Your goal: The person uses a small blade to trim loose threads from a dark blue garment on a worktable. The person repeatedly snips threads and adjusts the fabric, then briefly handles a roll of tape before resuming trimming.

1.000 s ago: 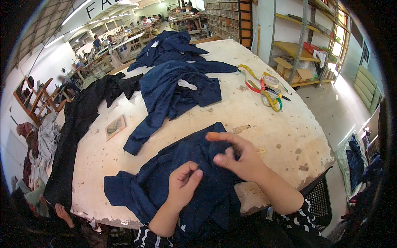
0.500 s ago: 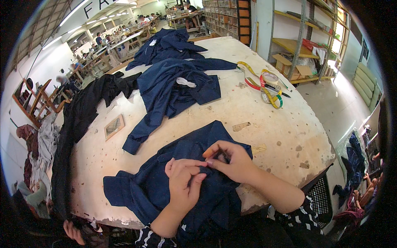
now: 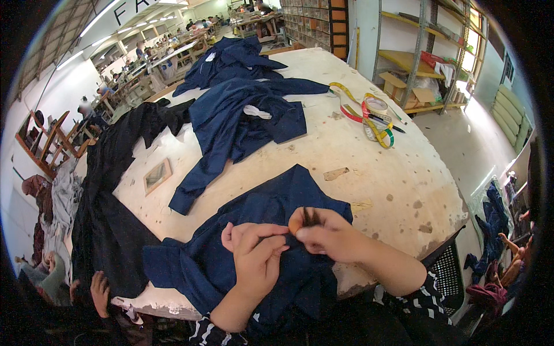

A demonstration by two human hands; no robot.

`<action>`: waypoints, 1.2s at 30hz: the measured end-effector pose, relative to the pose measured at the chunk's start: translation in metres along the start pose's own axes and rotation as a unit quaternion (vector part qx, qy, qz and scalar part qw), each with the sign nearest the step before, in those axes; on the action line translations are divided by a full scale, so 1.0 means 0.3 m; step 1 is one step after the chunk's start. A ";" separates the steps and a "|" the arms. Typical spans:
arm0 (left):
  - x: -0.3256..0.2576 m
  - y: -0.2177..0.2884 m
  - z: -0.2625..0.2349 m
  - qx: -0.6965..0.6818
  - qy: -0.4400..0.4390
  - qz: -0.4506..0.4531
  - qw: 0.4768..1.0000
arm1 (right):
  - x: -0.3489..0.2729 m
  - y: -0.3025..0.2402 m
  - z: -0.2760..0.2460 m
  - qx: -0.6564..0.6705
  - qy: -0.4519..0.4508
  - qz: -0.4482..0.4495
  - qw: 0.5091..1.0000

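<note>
A navy blue garment (image 3: pixel 202 262) lies bunched along the near side of the table, under both my hands. With finger and thumb closed together, my left hand (image 3: pixel 254 251) pinches a small fold of its dark cloth. My right hand (image 3: pixel 329 236) is closed right beside it, its fingertips meeting those of the left. Something small and dark shows between the curled fingers of the right hand; its kind is hidden.
Two more navy garments (image 3: pixel 231 118) lie farther back on the pale worktable (image 3: pixel 392 190). A measuring tape (image 3: pixel 346 109) and a tape roll (image 3: pixel 376 105) sit at the far right. Black cloth (image 3: pixel 115 230) covers the left edge, near another person's hand (image 3: pixel 100 293). A small framed piece (image 3: pixel 157 176) lies mid-left.
My right hand has turned and dipped slightly, its fingers curling in more. On the left, the black cloth now spreads wider over the table, and the other person's hand has moved up.
</note>
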State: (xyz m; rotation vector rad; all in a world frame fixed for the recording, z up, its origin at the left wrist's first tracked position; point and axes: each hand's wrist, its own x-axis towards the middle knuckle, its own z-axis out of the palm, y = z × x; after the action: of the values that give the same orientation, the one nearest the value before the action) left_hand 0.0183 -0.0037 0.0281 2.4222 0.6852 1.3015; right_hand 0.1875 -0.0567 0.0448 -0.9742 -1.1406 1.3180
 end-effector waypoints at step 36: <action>-0.014 -0.054 0.011 -0.089 0.035 -0.037 0.995 | -0.028 -0.032 0.021 -0.389 0.102 -0.243 0.883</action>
State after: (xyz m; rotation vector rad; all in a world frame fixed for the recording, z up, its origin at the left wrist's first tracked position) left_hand 0.0148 0.0075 0.0156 2.1988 0.6403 1.3621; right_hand 0.1841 -0.0662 0.0549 -1.2382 -1.6538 0.3125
